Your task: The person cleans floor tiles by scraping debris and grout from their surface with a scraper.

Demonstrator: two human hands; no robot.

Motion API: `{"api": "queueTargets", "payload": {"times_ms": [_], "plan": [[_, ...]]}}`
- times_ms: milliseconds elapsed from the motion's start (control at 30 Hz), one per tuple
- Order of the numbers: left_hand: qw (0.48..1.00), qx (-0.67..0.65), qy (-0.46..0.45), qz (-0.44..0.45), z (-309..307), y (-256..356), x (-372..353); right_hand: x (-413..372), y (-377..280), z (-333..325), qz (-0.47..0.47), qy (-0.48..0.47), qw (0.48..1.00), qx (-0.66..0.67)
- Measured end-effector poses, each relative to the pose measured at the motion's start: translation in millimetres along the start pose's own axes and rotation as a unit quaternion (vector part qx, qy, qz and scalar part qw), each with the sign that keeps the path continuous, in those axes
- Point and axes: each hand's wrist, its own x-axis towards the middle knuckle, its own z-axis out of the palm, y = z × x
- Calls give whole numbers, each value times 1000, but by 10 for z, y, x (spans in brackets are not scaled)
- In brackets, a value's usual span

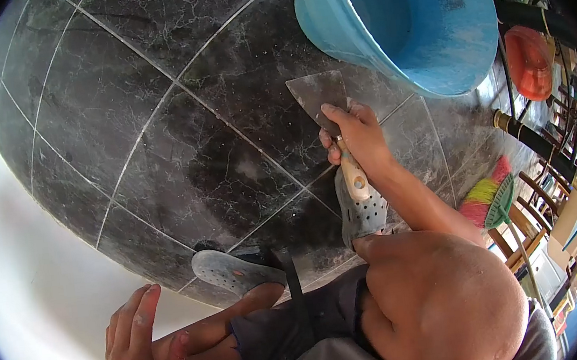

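My right hand (358,137) grips a putty knife (325,95). Its wide, smeared metal blade points away from me over the dark floor, and the pale wooden handle with a hole at its end runs back toward my knee. Beyond that hand stands a large light-blue bucket (350,29), its inside streaked with whitish residue. My left hand (137,343) is raised near my other leg at the lower left, holding nothing. Its fingers are stretched out and whitish smears mark the fingertips.
Black tiles (228,144) with pale joints and dusty marks cover the floor. A white surface (30,263) borders it at left. Perforated grey clogs (235,270) are on my feet. At right are a broom (490,194), a red plastic object (529,63), and wooden chairs (519,233).
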Motion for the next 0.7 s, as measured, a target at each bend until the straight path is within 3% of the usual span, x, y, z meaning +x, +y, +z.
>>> {"api": "queueTargets", "payload": {"times_ms": [400, 700], "plan": [[999, 18, 2, 47, 0, -60, 1, -67, -15, 4, 8, 12, 1000, -6], [999, -11, -9, -51, -12, 11, 55, -11, -4, 12, -3, -2, 1000, -9]]}}
